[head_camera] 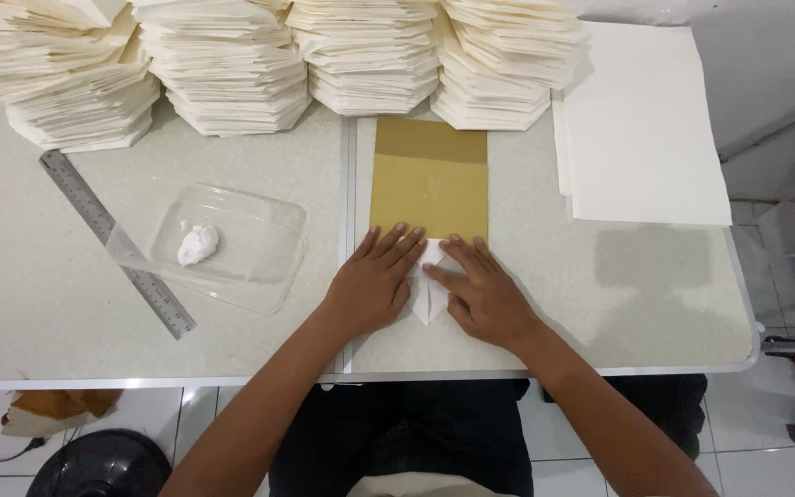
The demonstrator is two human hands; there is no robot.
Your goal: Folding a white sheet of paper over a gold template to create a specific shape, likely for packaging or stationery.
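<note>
Table [600,285] first — pale, speckled, with a seam running down it just left of my work. Along the far edge stand four tall stacks of folded cream paper [223,64], packed side by side. At far right lies a pile of flat white sheets [641,129], squared up. Left of centre sits a clear plastic tray [250,248] holding a small white lump [198,245], probably paste; a steel ruler [112,237] runs diagonally beside it, its near part passing under the tray's corner.

Straight ahead lies a tan card [430,179], upright rectangle, darker band across its top. At its near edge is the piece I am working: a small white folded paper [430,294], two flaps meeting on a centre line and tapering to a point toward me.

Left hand [372,285] rests flat on the left flap, fingers spread and extended, gripping nothing. Right hand [482,296] lies flat on the right flap, fingers likewise stretched out, pressing, not pinching.

My judgement on doing this crease well — keep both palms low so the paper cannot creep, hold the flap edges meeting on the centre line without overlap, and run the fingertips outward from centre to edge. Keep the top edge square against the card.
</note>
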